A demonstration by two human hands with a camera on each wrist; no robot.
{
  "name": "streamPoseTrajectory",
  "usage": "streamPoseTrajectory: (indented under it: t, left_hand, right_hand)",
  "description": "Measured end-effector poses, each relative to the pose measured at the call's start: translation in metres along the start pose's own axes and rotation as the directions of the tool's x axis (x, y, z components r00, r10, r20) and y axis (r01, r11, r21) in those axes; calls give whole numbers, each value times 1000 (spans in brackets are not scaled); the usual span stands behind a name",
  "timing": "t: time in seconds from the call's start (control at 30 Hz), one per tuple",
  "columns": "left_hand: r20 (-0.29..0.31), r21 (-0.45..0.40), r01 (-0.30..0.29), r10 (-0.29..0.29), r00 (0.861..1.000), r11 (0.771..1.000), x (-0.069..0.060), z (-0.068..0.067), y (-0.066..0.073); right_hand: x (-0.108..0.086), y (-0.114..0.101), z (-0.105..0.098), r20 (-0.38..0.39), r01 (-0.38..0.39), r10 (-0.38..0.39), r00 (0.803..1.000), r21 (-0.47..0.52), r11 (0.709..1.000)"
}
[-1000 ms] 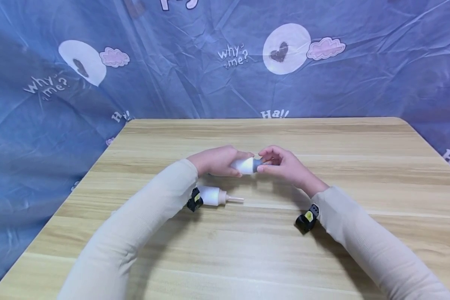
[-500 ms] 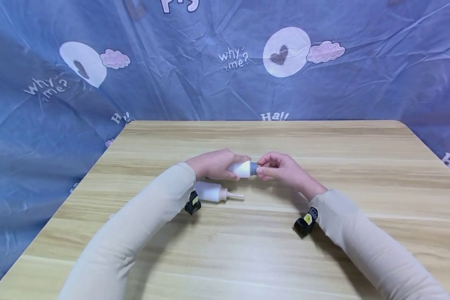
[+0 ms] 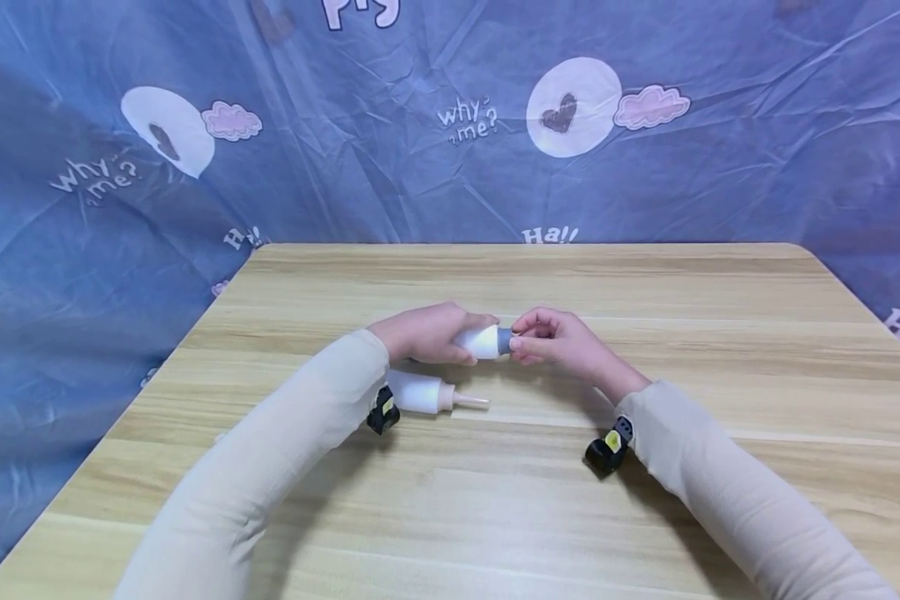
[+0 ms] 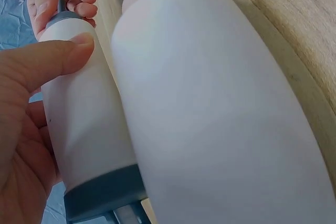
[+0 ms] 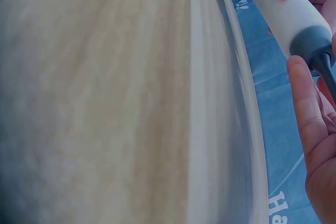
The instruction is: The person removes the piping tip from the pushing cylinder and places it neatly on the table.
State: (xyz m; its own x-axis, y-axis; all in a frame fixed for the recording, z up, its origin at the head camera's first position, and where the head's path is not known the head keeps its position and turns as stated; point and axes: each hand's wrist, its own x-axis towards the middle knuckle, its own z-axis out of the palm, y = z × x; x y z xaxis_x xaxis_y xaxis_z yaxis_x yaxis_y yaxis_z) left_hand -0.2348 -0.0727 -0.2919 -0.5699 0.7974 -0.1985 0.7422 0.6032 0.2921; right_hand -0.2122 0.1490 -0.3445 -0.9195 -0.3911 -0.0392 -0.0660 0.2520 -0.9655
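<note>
My left hand [image 3: 429, 332] grips a white squeeze bottle [image 3: 482, 342], held level near the table's middle with its nozzle end to the right. The fingers of my right hand [image 3: 562, 343] are curled at the bottle's blue-grey nozzle cap [image 3: 505, 340]. In the right wrist view, the thumb touches the rim of the cap [image 5: 312, 43], and the dark nozzle [image 5: 326, 71] runs in among the fingers. A dark base [image 4: 105, 190] shows in the left wrist view. A second white squeeze bottle [image 3: 417, 393] with a pale pink cap and thin nozzle lies nearer, partly behind the left wrist.
The wooden table [image 3: 495, 517] spreads around both hands. Behind it hangs a blue printed cloth [image 3: 390, 125], which also covers the left side. A small black camera is on the left wrist [image 3: 382, 410] and another on the right wrist [image 3: 607, 448].
The right fingers have drawn in closer round the nozzle cap. Both hands and the held bottle have shifted slightly left and lower in the head view. The second bottle lies where it was.
</note>
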Motion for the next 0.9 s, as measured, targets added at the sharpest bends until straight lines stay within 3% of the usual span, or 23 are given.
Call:
streamPoseTrajectory:
  t: [0.3, 0.6, 0.9]
  left_hand:
    - [-13, 0, -17, 17, 1000, 1000, 0, 1, 1]
    - [2, 2, 6, -6, 1000, 1000, 0, 1, 3]
    - [11, 15, 16, -16, 1000, 1000, 1, 0, 4]
  right_hand:
    - [0, 0, 0, -13, 0, 0, 1000, 1, 1000]
    - [-2, -1, -1, -52, 46, -53, 997, -125, 991]
    - [-2, -2, 1, -29, 51, -54, 998, -106, 993]
